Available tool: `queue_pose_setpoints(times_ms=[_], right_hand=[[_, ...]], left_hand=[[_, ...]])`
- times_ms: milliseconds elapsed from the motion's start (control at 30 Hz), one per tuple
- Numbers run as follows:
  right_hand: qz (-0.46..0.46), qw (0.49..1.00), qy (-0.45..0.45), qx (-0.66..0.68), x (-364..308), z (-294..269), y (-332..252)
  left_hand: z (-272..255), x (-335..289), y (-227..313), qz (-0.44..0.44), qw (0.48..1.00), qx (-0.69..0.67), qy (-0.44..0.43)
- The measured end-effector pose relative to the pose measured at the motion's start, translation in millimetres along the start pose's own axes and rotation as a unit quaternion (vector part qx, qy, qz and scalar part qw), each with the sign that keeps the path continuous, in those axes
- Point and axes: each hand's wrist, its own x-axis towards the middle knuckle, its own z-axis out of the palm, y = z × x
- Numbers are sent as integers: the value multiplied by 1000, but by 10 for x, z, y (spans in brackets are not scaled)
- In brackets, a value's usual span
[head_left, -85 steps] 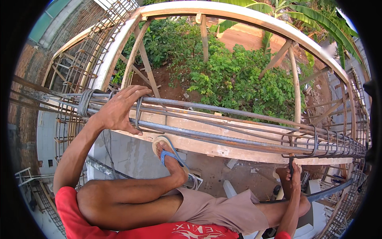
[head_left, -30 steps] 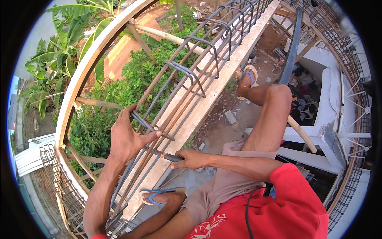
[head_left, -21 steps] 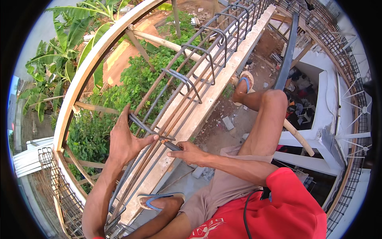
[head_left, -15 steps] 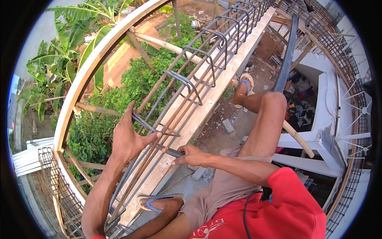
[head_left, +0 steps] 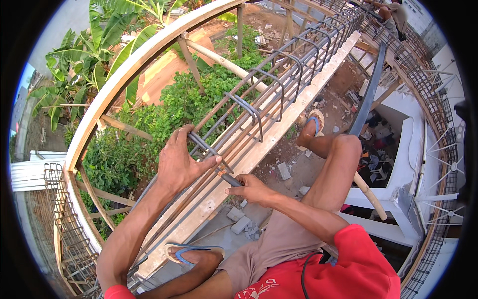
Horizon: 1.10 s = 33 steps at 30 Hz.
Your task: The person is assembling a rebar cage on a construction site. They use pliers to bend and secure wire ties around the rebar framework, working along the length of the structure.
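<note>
My left hand [head_left: 180,162] curls its fingers over the corner of a bent steel stirrup [head_left: 208,148], its thumb stretched across toward the stirrup's other side. The stirrup sits around long reinforcing bars [head_left: 174,212]. My right hand [head_left: 253,190] is closed on a slim dark-handled tool [head_left: 230,180] with an orange mark near its tip. That tip meets the bars just below my left thumb; what kind of tool it is does not show. Farther along the bars stands a doubled stirrup [head_left: 249,110], with several single ones beyond.
Under the bars runs a long wooden plank [head_left: 303,102], with my sandalled feet beside it. A curved wooden form [head_left: 94,114] arcs on the left above green plants [head_left: 189,94]. A dark curved strip [head_left: 369,92] slants past my knee. Another person [head_left: 391,15] sits at the far right.
My left fingers, raised and straighter before, now bend around the stirrup. Both hands are a little farther up the bars. The view has shifted, bringing the other person more into sight.
</note>
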Motion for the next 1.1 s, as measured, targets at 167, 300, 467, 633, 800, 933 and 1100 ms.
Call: queue_pose_setpoints(times_ms=[167, 300, 467, 633, 800, 933, 1100], right_hand=[[59, 998, -10, -36, -46, -84, -107], [50, 996, 11, 69, -65, -99, -162], [53, 997, 42, 48, -15, -141, -90], [-3, 999, 27, -25, -4, -155, -40], [59, 998, -6, -13, -111, -182, -90], [43, 999, 4, 31, -166, -214, -99], [53, 997, -6, 47, -160, -235, -35]], left_hand=[[-3, 35, 88, -21, 999, -3, -29], [11, 59, 101, -12, 1000, -12, -10], [42, 63, 100, -14, 1000, 5, -4], [10, 79, 146, -24, 999, 3, -21], [-21, 88, 159, -20, 1000, -5, -23], [-9, 89, 125, -13, 999, 6, -29], [-28, 52, 52, 0, 999, 8, -52]])
